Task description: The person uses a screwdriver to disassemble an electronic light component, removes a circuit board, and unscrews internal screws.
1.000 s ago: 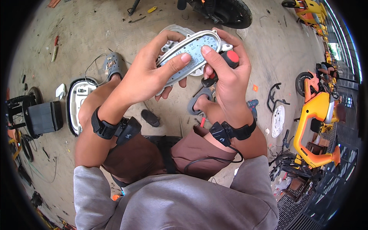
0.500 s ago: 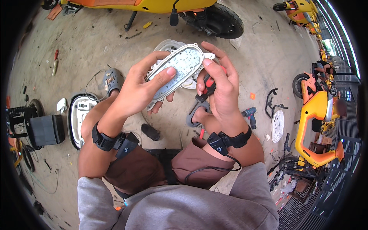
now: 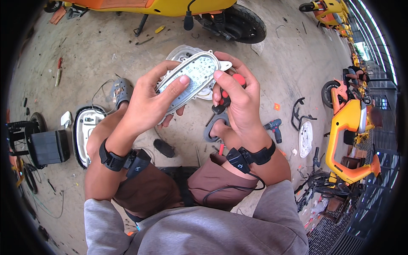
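An oval white-rimmed panel [image 3: 196, 73], with a pale board dotted all over inside it, is held tilted above the floor. My left hand [image 3: 155, 95] grips its near-left end, thumb on the dotted face and fingers behind. At the far-right end, my right hand [image 3: 241, 95] pinches the rim by a small white tab. The same hand keeps a red and black screwdriver [image 3: 222, 103] against its palm; its shaft points down toward the floor. Beneath the panel a white housing [image 3: 180, 52] shows only in part.
A yellow scooter [image 3: 170, 9] stands ahead. Left are a white shell [image 3: 87, 131], a black box [image 3: 49, 145] and a red-handled tool [image 3: 58, 71]. Right lie a cordless drill [image 3: 274, 127], a black bracket [image 3: 299, 114], a white oval cover [image 3: 305, 139] and a yellow scooter body [image 3: 350, 144].
Both hands and the panel have shifted slightly left, as has the whole view. The screwdriver handle has turned in my right hand, its red end now showing above the fingers.
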The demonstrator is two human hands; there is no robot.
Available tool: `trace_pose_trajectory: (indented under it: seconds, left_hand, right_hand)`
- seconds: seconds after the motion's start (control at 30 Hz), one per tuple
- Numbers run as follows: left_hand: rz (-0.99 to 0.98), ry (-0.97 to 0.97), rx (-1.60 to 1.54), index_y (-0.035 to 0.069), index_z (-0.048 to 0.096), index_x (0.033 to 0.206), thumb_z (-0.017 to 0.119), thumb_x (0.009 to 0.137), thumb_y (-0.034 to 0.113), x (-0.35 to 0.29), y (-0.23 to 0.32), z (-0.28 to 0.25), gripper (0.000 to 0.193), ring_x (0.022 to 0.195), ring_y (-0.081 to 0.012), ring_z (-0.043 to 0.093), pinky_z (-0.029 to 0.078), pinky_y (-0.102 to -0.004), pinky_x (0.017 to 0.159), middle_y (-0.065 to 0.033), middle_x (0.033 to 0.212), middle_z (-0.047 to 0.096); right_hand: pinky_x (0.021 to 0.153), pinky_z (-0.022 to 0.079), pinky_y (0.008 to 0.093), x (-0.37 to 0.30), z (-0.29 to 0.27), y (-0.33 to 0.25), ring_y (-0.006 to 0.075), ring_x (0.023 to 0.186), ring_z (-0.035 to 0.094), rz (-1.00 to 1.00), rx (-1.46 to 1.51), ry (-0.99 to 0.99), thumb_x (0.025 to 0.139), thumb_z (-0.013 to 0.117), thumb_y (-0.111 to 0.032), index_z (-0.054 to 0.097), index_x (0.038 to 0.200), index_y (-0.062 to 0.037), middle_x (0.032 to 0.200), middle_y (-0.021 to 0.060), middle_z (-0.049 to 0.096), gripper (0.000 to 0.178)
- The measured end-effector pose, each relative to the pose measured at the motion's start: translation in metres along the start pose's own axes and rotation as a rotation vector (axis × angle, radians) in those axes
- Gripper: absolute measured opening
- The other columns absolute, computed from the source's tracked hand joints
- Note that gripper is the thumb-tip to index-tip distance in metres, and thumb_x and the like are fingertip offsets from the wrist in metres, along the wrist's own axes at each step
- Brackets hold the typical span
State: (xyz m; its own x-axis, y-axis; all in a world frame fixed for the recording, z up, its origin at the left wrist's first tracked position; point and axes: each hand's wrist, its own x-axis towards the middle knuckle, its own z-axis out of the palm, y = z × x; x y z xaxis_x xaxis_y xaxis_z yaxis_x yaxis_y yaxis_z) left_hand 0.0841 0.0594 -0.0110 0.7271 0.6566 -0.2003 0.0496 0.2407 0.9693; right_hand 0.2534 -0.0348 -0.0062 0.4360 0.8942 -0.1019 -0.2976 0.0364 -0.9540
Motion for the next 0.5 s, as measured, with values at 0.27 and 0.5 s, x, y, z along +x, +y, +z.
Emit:
trace_pose_trajectory:
  seconds: [0.27,0.5]
  left_hand:
    - [0.02,0.048,-0.014,-0.003,0.055,0.123,0.064,0.097,0.027,-0.006,-0.004,0.002,0.041,0.05,-0.0087,0.059,0.039,-0.0223,0.034,-0.0062,0.071,0.064]
    - [-0.037,-0.049,-0.207,0.0,0.051,0.127,0.057,0.1,0.033,-0.005,-0.016,-0.01,0.043,0.038,-0.0105,0.051,0.034,-0.0224,0.03,-0.0087,0.064,0.061]
  right_hand:
    - [0.051,0.042,0.0206,-0.004,0.003,0.006,0.0054,0.059,0.053,0.011,-0.022,0.005,0.087,0.07,-0.009,0.06,0.124,0.0003,0.081,0.0024,0.062,0.039]
    - [0.05,0.042,0.0204,-0.007,0.01,0.01,0.0051,0.061,0.053,-0.003,-0.077,-0.034,0.085,0.072,-0.006,0.048,0.136,0.001,0.095,0.0085,0.067,0.057]
